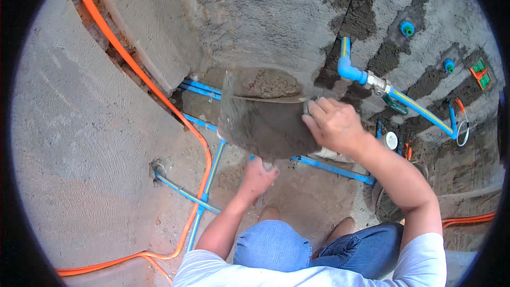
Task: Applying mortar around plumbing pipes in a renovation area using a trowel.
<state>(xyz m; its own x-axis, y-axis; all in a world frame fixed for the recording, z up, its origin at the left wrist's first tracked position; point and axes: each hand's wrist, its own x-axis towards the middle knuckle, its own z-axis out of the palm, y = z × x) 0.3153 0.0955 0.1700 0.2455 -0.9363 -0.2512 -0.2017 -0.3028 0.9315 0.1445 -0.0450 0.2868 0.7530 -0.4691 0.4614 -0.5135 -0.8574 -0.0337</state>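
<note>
My left hand (257, 178) is closed below the near edge of a plasterer's hawk (226, 111), on its mostly hidden handle. The plate is square and smeared with wet grey mortar. A rough heap of mortar (270, 83) lies at its far side. My right hand (336, 126) is closed at the plate's right side, round the grip of a trowel (306, 107). The trowel's thin straight edge seems to run leftward along the near side of the heap; how much of the dark surface is blade I cannot tell.
Blue pipes (212, 167) and an orange conduit (135, 69) run along the floor and left wall. From the right wall juts a blue elbow pipe (350, 69) with a metal valve (378, 82). A white capped pipe (390, 140) and a round bucket-like container (388, 207) stand at right.
</note>
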